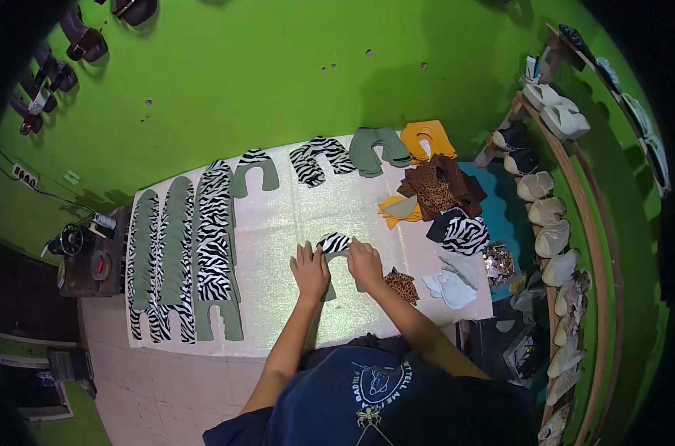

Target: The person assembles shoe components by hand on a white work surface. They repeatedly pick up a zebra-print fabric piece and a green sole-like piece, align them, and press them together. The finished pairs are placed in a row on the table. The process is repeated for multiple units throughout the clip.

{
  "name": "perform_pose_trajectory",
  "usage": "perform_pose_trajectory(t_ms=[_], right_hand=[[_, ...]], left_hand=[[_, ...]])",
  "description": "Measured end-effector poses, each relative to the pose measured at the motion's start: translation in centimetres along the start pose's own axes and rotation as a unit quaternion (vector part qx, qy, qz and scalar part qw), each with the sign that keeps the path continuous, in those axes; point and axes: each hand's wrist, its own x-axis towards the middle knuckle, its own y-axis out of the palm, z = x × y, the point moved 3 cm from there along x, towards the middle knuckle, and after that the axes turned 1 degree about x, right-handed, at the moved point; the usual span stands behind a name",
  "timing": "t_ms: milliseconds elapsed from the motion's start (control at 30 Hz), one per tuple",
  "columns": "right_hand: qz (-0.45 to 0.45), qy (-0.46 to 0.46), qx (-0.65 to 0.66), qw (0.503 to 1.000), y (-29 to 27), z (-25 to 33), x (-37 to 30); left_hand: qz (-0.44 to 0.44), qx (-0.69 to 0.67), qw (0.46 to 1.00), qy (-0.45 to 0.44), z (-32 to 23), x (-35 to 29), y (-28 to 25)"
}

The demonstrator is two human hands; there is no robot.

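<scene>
Near the table's front edge, between my hands, lies a grey-green U-shaped shoe-upper piece [337, 256] with a zebra-print toe piece [334, 242] over its curved end. My left hand [309, 271] rests flat on its left side, fingers stretched apart. The fingers of my right hand [365, 264] are bent together at the right edge of the zebra print. What the fingertips press is partly hidden. Just right of that hand sits a small pile of leopard-print pieces [401, 286]. Farther back stands a similar U-shaped piece with a zebra toe [255, 169].
Overlapping rows of green and zebra pieces [215, 245] fill the table's left side. Along the back are zebra [321, 158], green [378, 149] and orange [427, 141] pieces. Brown leopard pieces [434, 186] and white scraps [454, 286] lie right. A shoe-last rack [586, 245] stands by the wall.
</scene>
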Motion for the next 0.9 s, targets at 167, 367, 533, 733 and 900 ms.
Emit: perform_pose_trajectory(t_ms=[167, 367, 533, 733, 900], right_hand=[[-0.055, 0.032, 0.047, 0.997, 0.2, -0.4, 2.0], [0.013, 0.105, 0.095, 0.990, 1.3, -1.9, 3.0], [0.094, 0.132, 0.206, 0.965, 1.8, -3.4, 2.9], [0.150, 0.050, 0.345, 0.925, -0.7, -2.6, 3.4], [0.189, 0.061, 0.413, 0.889, -1.4, -2.2, 3.6]], left_hand=[[-0.049, -0.116, 0.991, -0.041, 1.2, 1.5, 0.3], [0.048, -0.212, 0.968, -0.125, 3.8, 2.0, 1.4], [0.098, -0.248, 0.951, -0.156, 4.8, 2.2, 2.0], [0.139, -0.329, 0.923, -0.140, 6.0, 2.5, 2.0], [0.170, -0.484, 0.846, -0.147, 7.6, 2.4, 1.5]])
